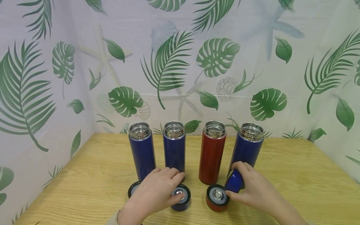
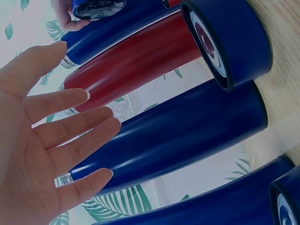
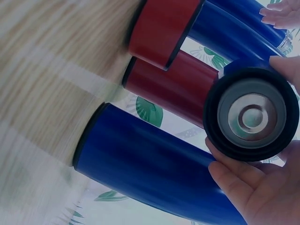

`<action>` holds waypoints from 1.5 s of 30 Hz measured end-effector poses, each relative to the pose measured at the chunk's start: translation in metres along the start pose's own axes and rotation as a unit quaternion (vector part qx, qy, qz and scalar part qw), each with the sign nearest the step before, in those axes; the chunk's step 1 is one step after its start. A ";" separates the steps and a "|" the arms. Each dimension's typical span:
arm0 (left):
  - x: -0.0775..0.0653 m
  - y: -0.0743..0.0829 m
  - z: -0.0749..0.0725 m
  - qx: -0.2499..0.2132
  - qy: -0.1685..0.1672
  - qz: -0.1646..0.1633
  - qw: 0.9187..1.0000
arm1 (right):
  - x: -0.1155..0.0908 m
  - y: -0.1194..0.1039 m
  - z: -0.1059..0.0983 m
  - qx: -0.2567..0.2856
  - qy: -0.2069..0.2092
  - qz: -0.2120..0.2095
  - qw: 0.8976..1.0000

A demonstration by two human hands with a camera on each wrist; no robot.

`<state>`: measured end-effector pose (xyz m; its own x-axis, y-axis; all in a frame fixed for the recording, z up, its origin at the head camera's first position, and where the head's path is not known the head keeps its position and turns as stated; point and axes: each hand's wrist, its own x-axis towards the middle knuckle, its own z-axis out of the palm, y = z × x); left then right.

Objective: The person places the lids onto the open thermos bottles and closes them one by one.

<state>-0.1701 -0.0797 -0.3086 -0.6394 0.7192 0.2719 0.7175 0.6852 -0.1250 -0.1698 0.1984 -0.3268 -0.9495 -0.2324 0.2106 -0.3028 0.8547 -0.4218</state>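
Note:
My right hand (image 1: 254, 189) pinches a blue bottle lid (image 1: 235, 181) between thumb and fingers, in front of the rightmost blue bottle (image 1: 247, 150). In the right wrist view this lid (image 3: 224, 129) shows its grey-ringed, metallic underside. Fingers spread and holding nothing, my left hand (image 1: 157, 190) hovers over two more blue lids, the nearer one (image 1: 181, 206) under its thumb in the head view and the other (image 1: 131, 189) partly hidden behind it. A red lid (image 1: 217, 206) lies underside up on the table, in front of the red bottle (image 1: 211, 159).
Two more blue bottles, one at far left (image 1: 142, 156) and one beside it (image 1: 174, 150), stand upright with open steel mouths, in a row with the others. They stand on a wooden table (image 1: 92, 175). Behind it hangs a leaf-patterned white cloth (image 1: 174, 103).

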 end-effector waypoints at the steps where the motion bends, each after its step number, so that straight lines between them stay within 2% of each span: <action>1: 0.000 0.000 0.000 0.000 0.000 0.000 1.000 | 0.000 0.000 0.000 0.001 -0.002 0.003 1.000; 11: -0.001 0.000 0.000 -0.002 0.001 0.000 1.000 | 0.000 0.000 0.001 -0.005 0.000 0.001 1.000; 30: 0.000 0.001 0.000 0.000 0.000 0.002 1.000 | 0.000 0.001 0.002 -0.028 0.024 -0.038 0.999; 37: 0.000 0.000 0.001 0.000 0.010 0.007 1.000 | 0.000 0.001 0.002 -0.036 0.039 -0.049 0.997; 45: -0.001 0.000 0.001 0.002 0.009 0.007 1.000 | -0.001 0.000 0.002 -0.023 0.031 -0.031 0.999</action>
<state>-0.1698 -0.0801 -0.3095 -0.6246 0.7261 0.2875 0.7247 0.6761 -0.1331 -0.1692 0.1979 -0.3287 -0.9214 -0.2580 0.2907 -0.3562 0.8598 -0.3660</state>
